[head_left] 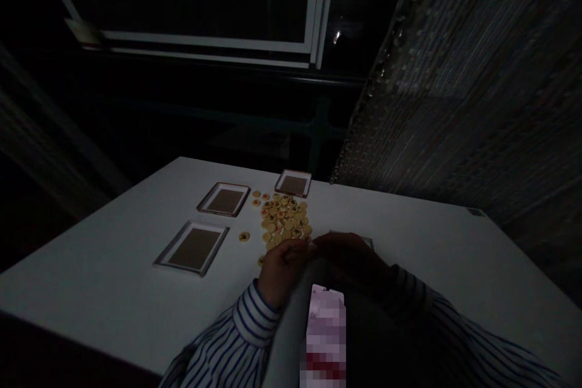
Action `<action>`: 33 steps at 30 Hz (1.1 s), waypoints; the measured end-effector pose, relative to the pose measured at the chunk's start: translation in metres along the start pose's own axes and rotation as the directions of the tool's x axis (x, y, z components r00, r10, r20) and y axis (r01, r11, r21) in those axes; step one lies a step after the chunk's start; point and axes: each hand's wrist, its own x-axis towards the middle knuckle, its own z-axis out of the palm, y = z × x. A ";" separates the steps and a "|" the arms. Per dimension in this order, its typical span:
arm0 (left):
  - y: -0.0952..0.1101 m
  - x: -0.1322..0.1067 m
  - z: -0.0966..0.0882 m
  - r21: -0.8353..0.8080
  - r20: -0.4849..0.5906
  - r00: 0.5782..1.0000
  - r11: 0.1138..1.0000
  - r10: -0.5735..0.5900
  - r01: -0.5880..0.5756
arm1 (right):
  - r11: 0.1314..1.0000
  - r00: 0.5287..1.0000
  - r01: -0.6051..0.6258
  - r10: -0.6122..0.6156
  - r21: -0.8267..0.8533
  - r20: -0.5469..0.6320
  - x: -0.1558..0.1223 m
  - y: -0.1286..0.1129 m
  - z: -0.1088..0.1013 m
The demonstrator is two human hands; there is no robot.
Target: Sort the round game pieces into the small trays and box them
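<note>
Several round wooden Chinese chess pieces [284,215], marked in black or red, lie in a loose pile on the white table [122,254]. My left hand [282,270] is at the near edge of the pile, its fingers curled. My right hand [357,257] comes in from the right in shadow, fingers bent and close together, its fingertips meeting those of my left hand. A tiny pale spot shows where they meet; I cannot make out what is between them. A single chess piece [244,236] lies left of the pile.
Shallow frame-like trays with brown centres stand at the left front [185,224], left back [218,213] and behind the pile [279,187]. Another pale edge [368,242] shows past my right hand. A lit phone [327,309] is below my hands. A string curtain [436,103] hangs at right.
</note>
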 end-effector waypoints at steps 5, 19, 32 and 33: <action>0.002 -0.004 0.012 -0.052 0.001 0.996 0.995 -0.088 0.088 | 0.993 0.995 -0.088 0.084 -0.082 -0.053 -0.011 0.002 -0.004; -0.006 -0.001 0.030 -0.226 0.058 0.984 0.958 -0.168 0.176 | 0.957 0.994 -0.062 0.035 -0.284 -0.100 -0.030 0.003 -0.010; -0.021 0.012 0.040 0.072 0.134 0.991 0.997 -0.026 0.016 | 0.839 0.998 -0.032 -0.002 -0.543 -0.062 -0.039 0.016 -0.025; -0.021 0.012 0.040 0.162 0.120 0.993 0.987 0.001 -0.021 | 0.837 0.997 -0.061 0.031 -0.544 -0.065 -0.041 0.019 -0.027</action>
